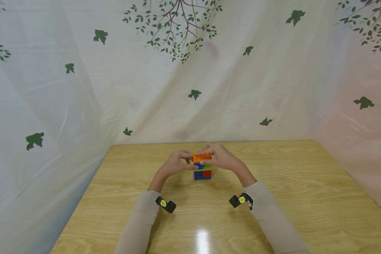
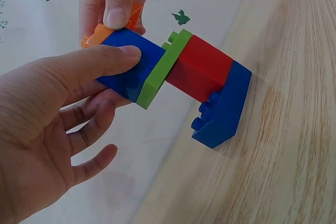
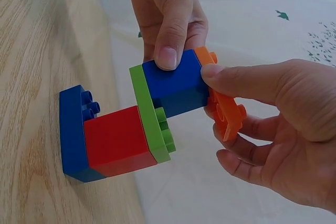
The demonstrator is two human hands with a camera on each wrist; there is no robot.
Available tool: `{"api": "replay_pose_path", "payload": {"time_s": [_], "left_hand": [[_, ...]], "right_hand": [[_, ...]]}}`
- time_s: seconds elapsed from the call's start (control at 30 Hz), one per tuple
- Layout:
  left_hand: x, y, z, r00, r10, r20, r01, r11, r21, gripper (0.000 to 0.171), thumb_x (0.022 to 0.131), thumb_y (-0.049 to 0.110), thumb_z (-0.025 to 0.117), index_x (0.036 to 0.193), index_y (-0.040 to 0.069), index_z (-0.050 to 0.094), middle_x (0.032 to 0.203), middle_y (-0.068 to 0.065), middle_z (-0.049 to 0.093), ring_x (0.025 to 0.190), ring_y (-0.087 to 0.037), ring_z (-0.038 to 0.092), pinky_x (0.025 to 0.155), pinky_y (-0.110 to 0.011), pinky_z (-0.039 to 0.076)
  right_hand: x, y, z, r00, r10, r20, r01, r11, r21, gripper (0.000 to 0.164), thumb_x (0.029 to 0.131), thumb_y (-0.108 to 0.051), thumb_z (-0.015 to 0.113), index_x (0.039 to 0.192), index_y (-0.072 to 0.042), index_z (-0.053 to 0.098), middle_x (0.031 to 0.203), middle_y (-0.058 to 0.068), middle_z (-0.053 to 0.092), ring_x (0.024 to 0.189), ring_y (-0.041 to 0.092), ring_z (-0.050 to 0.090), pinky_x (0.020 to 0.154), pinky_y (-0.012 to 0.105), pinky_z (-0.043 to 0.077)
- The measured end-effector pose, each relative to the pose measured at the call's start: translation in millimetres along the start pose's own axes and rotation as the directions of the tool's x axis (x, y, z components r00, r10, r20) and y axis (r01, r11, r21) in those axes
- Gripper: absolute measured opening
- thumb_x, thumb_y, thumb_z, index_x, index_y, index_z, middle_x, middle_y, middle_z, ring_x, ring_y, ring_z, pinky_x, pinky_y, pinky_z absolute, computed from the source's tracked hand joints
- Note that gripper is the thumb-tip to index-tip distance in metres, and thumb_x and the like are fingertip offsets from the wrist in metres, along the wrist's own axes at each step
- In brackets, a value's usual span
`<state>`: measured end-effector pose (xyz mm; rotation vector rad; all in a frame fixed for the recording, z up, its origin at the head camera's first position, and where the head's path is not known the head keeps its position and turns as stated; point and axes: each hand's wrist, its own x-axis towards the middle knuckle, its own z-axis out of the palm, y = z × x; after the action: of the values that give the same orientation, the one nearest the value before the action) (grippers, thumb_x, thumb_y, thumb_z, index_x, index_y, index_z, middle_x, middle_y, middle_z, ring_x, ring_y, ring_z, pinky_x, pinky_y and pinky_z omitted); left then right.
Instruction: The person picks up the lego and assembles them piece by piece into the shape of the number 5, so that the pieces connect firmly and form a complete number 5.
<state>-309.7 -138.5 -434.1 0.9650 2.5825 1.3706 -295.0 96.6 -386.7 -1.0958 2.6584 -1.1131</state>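
A toy brick tower stands on the table. At its bottom is a flat blue brick (image 2: 227, 113) with bare studs on one side. A red brick (image 3: 118, 141) sits on its other half, with a thin green brick (image 2: 164, 71) above. On one end of the green brick is an upper blue brick (image 3: 179, 95), leaving green studs exposed. My left hand (image 1: 175, 163) pinches this upper blue brick, thumb on its near face. My right hand (image 1: 222, 157) holds an orange brick (image 1: 202, 157) at the top, its thumb overlapping the blue brick's edge and its fingers behind.
The tower stands towards the far side of the wooden table (image 1: 203, 211). Behind the table hangs a pale curtain (image 1: 165, 106) printed with leaves and green birds. Each sleeve carries a black wrist camera, one on the left (image 1: 166, 204) and one on the right (image 1: 241, 200).
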Motion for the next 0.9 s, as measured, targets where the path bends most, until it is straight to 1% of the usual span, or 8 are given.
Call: {"api": "replay_pose_path", "payload": {"time_s": [0.13,0.33,0.5,0.6,0.73,0.9], "left_hand": [[0.0,0.2,0.2,1.0,0.013,-0.003,-0.013,1.0,-0.001,0.018,0.084,0.018,0.084,0.1,0.01,0.081,0.094,-0.005,0.072,0.084,-0.015,0.058,0.074,-0.033,0.051],[0.0,1.9,0.4,1.0,0.022,-0.003,-0.022,1.0,0.0,0.018,0.084,0.017,0.085,0.099,0.009,0.081,0.093,-0.006,0.072,0.083,-0.016,0.058,0.076,-0.04,0.052],[-0.4,1.9,0.4,1.0,0.024,-0.009,-0.024,1.0,0.012,0.016,0.084,0.018,0.085,0.097,0.01,0.081,0.091,-0.005,0.072,0.082,-0.015,0.057,0.071,-0.03,0.049],[-1.0,2.0,0.1,1.0,0.012,-0.01,-0.012,1.0,0.011,0.016,0.084,0.019,0.085,0.097,0.011,0.081,0.092,-0.004,0.071,0.083,-0.015,0.057,0.07,-0.025,0.047],[-1.1,2.7,-0.3,1.0,0.011,-0.008,-0.011,1.0,0.006,0.017,0.084,0.019,0.085,0.098,0.011,0.08,0.093,-0.004,0.071,0.084,-0.016,0.057,0.072,-0.027,0.048],[-1.2,2.6,-0.6,1.0,0.026,-0.008,-0.026,1.0,0.012,0.017,0.085,0.019,0.084,0.099,0.01,0.08,0.092,-0.005,0.071,0.084,-0.016,0.057,0.071,-0.028,0.048]], "right_hand": [[0.1,0.7,0.0,1.0,-0.007,0.006,0.007,1.0,-0.001,0.038,0.093,-0.015,0.075,0.129,-0.004,0.07,0.112,0.014,0.068,0.091,0.019,0.055,0.071,0.025,0.049],[0.3,0.6,-0.7,1.0,0.008,0.023,-0.008,1.0,0.027,0.038,0.094,-0.014,0.073,0.131,-0.004,0.069,0.118,0.015,0.068,0.099,0.023,0.058,0.079,0.027,0.052],[0.9,-0.6,-0.8,1.0,0.012,0.028,-0.013,0.999,0.031,0.037,0.094,-0.013,0.073,0.13,-0.005,0.069,0.117,0.015,0.068,0.095,0.022,0.055,0.074,0.028,0.048],[0.9,-0.3,-0.4,1.0,0.013,0.028,-0.014,1.0,0.026,0.037,0.094,-0.014,0.073,0.13,-0.005,0.07,0.116,0.014,0.067,0.095,0.021,0.054,0.074,0.027,0.047],[1.2,0.7,-0.1,1.0,0.012,0.029,-0.013,1.0,0.015,0.037,0.094,-0.015,0.073,0.13,-0.006,0.07,0.114,0.012,0.066,0.096,0.02,0.054,0.077,0.028,0.047],[0.9,-0.2,0.4,1.0,0.014,0.027,-0.014,1.0,0.004,0.037,0.094,-0.016,0.073,0.13,-0.006,0.07,0.109,0.011,0.064,0.092,0.019,0.051,0.074,0.028,0.044]]}}
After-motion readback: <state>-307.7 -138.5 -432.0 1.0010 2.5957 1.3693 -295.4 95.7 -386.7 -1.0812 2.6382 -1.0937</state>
